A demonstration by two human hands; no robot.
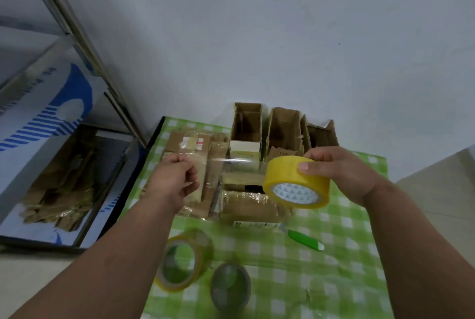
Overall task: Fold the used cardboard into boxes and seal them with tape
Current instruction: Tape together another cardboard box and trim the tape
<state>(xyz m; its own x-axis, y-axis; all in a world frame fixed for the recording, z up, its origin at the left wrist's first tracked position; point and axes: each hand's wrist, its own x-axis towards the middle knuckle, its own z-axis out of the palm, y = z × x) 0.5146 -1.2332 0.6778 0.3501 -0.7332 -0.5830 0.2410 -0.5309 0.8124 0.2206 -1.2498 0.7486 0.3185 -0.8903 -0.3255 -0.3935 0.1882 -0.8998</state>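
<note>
Right hand (344, 174), frame ctr-right, gripping yellow tape roll (295, 182) w/ curled fingers. Left hand (174, 179), ctr-left, pinching clear tape strip (231, 161) stretching betw. both.

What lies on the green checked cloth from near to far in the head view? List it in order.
Grey tape roll → green-handled cutter → taped cardboard box → yellow tape roll held above it by the right hand → upright open boxes by the wall.
</note>
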